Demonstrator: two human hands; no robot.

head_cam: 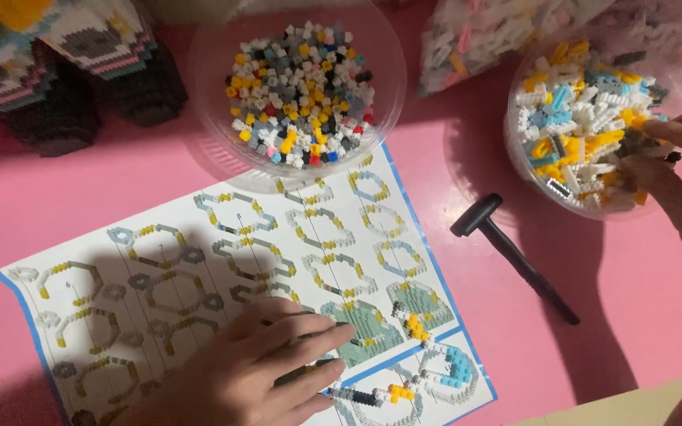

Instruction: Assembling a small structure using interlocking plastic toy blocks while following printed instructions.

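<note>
Head view looks down on a pink table (120, 173), and from my remote seat I judge the build to be at an early stage. On the large instruction sheet (199, 268) lies only a thin chain of joined small blocks (404, 359), running from near my left hand's fingertips toward the sheet's lower right corner; most printed step diagrams have nothing on them, so by my reading most of the assembly is left.

Counting from largest down: one instruction sheet; two finished block figures (65, 55) at the top left, partly cut off by the frame; one plastic bag of pale pieces (483, 35) at the top edge; two round clear bowls, the middle bowl (301, 91) holding tiny mixed-colour blocks and the right bowl (586, 126) holding longer white, yellow and blue pieces; one black hammer-shaped tool (515, 256) lying between sheet and right bowl, untouched. The loose blocks are far too many to count.

My left hand (254, 371) lies flat on the sheet, fingers spread and loosely extended, the fingertips next to the chain's end; I cannot tell whether it grips anything. My right hand (672, 158) reaches into the right bowl, fingers pinched narrow among the pieces, though whether a piece is between them is not clear.
</note>
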